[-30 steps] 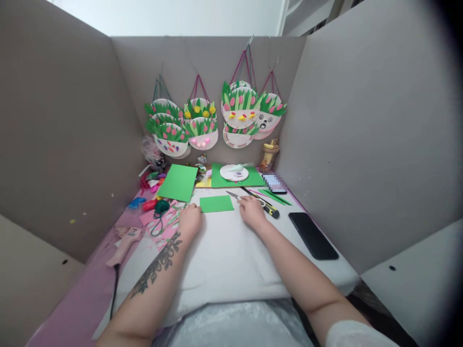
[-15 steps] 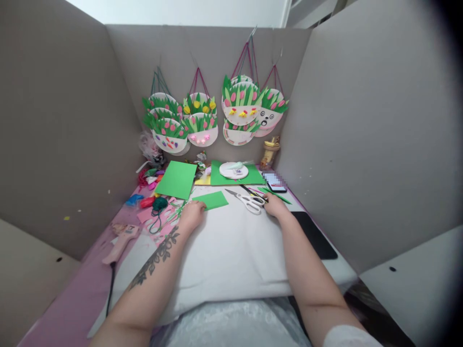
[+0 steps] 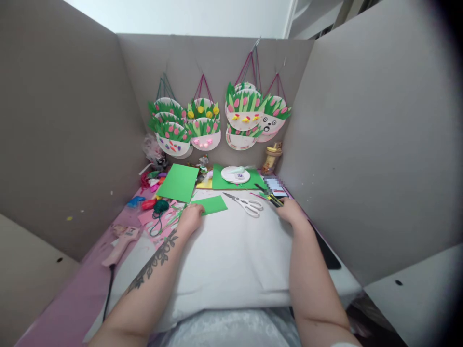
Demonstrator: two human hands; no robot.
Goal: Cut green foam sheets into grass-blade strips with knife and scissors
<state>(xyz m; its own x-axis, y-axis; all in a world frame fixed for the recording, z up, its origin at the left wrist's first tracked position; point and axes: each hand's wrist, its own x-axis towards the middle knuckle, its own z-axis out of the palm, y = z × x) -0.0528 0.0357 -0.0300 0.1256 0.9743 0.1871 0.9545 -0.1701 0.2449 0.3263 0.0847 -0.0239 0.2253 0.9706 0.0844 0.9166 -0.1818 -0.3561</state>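
We are at the gathering stage of a paper-cutting job, as we read it: our left hand (image 3: 190, 218) rests flat on the near left corner of the small green paper (image 3: 213, 204), fingers spread loosely rather than pinched, pressing the sheet to the white pad (image 3: 231, 260) and not lifting it. Our right hand (image 3: 291, 212) is out at the right edge of the pad, its fingertips at the end of the black-and-yellow cutter (image 3: 269, 196) — from this angle we cannot tell whether the fingers have closed around it or merely touch it. The scissors (image 3: 246, 205) lie between our two hands, blades pointing away to the left, handles toward the right hand, touched by neither. Farther back sit a larger green sheet (image 3: 178, 182) propped at a slant, a paper plate (image 3: 235, 174) on another green sheet, and a phone (image 3: 275, 185) just beyond the cutter; a glue gun (image 3: 121, 241) lies well off to the left on the pink cloth (image 3: 72, 303), and finished plate baskets (image 3: 202, 126) hang on the back wall. The next move, in our judgement, calls for a firm grasp on a cutting tool and for the left hand to keep the small sheet from sliding — a flat palm alone may let thin paper creep on the soft pad.
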